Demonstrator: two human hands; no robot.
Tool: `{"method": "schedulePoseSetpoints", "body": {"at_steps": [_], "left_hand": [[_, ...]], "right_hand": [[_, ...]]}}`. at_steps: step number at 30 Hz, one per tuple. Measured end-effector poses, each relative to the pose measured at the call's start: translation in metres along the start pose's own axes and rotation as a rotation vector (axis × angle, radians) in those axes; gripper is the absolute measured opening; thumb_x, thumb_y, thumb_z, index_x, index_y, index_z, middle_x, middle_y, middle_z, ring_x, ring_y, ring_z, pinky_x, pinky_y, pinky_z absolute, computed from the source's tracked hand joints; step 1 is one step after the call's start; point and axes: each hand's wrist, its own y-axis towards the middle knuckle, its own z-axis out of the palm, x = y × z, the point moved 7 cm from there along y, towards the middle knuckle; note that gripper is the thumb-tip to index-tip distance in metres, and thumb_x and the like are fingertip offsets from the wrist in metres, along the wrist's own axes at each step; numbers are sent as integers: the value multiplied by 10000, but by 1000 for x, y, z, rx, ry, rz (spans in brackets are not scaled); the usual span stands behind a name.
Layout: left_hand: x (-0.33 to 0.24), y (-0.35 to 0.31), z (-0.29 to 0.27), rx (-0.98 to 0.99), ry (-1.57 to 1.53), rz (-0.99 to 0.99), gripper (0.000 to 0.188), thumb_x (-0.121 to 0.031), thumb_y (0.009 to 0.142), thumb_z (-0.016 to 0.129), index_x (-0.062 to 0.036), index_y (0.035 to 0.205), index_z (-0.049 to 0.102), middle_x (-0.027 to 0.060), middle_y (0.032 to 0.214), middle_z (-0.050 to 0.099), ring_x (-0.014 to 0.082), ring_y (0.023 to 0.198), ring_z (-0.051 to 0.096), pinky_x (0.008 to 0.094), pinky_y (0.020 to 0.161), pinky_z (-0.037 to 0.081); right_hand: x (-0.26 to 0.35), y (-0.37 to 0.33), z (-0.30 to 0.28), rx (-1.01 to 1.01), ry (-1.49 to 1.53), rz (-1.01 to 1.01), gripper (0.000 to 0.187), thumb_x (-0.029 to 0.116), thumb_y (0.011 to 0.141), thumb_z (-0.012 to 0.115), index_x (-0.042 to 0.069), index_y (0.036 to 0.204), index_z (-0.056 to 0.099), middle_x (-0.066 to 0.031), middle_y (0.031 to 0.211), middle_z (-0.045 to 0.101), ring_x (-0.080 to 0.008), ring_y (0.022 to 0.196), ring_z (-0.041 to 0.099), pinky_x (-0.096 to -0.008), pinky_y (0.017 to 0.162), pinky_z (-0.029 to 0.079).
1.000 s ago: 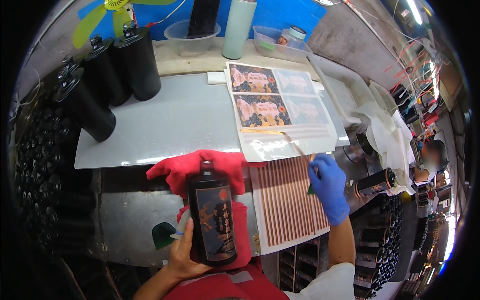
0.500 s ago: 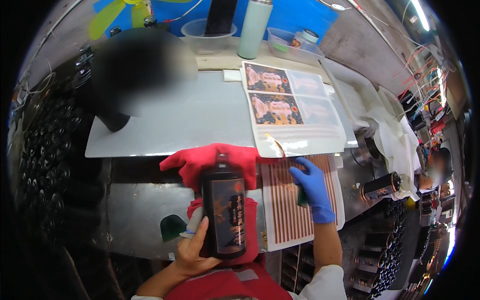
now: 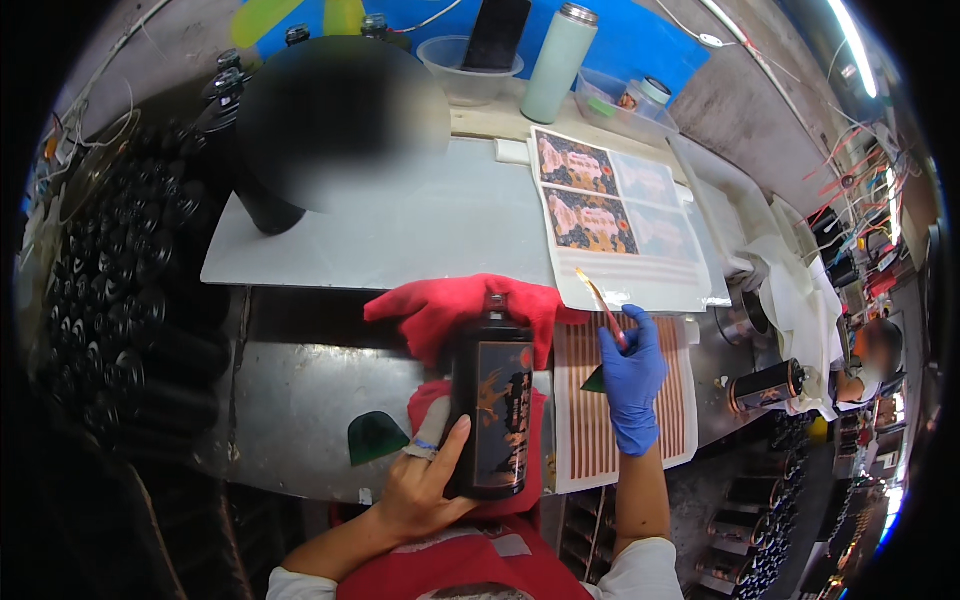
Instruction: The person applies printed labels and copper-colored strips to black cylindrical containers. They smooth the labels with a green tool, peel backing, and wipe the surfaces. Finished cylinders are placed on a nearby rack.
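My left hand (image 3: 425, 490), bare with a grey wrap on one finger, is closed around the lower side of a black bottle (image 3: 492, 410) with a printed label. The bottle stands tilted against a red cloth (image 3: 430, 305). In a blue glove, my right hand (image 3: 633, 375) pinches a thin, shiny reddish-gold strip (image 3: 603, 305); its tip lies over the printed sheet's lower edge. A dark green flat piece (image 3: 594, 381) sticks out beside that palm, apparently held there too. Below lies a sheet with brown stripes (image 3: 578, 440). Another dark green flat piece (image 3: 375, 437) rests left of my left hand.
A printed decal sheet (image 3: 590, 225) lies on the grey board (image 3: 400, 240). Many black bottles (image 3: 120, 330) crowd the left. One bottle (image 3: 766, 386) lies at the right, near a person's hand (image 3: 850, 387). Behind stand a pale green flask (image 3: 560, 65) and plastic tubs (image 3: 470, 85).
The whole view has shifted, so things appear farther right. My right hand has closed on the reddish-gold strip, its fingers now more upright. My left hand still holds the bottle.
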Motion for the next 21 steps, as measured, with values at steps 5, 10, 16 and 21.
{"method": "schedulePoseSetpoints", "body": {"at_steps": [5, 10, 16, 21], "left_hand": [[-5, 5, -7, 7, -77, -12, 844, -344, 635, 810, 70, 1271, 443, 364, 1258, 415, 453, 1115, 500, 413, 911, 437], [4, 11, -41, -117, -247, -42, 640, -283, 717, 764, 39, 1210, 515, 268, 1243, 475, 379, 1101, 517, 383, 927, 422], [-23, 68, -21, 237, -868, -191, 607, -475, 959, 315, 41, 1212, 511, 124, 1061, 559, 168, 893, 535, 276, 778, 442], [-35, 59, -10, 486, -1255, -405, 214, -180, 928, 541, 10, 1008, 597, -23, 781, 534, 32, 673, 463, 184, 622, 400]], "right_hand": [[13, 13, -17, 53, 121, -112, 106, 48, 795, 659, 24, 891, 697, -21, 670, 595, -98, 609, 546, -252, 548, 436], [43, -3, -45, 558, 514, 450, 189, 119, 767, 684, -23, 892, 687, -18, 649, 613, -48, 518, 496, -181, 464, 355], [114, -41, -68, 1006, 672, 354, 147, 14, 695, 695, -32, 834, 700, -66, 668, 640, -64, 548, 534, -184, 481, 370], [113, -48, -71, 1039, 567, 303, 138, 2, 725, 695, -30, 860, 698, -78, 733, 665, -79, 648, 598, -189, 555, 435]]}}
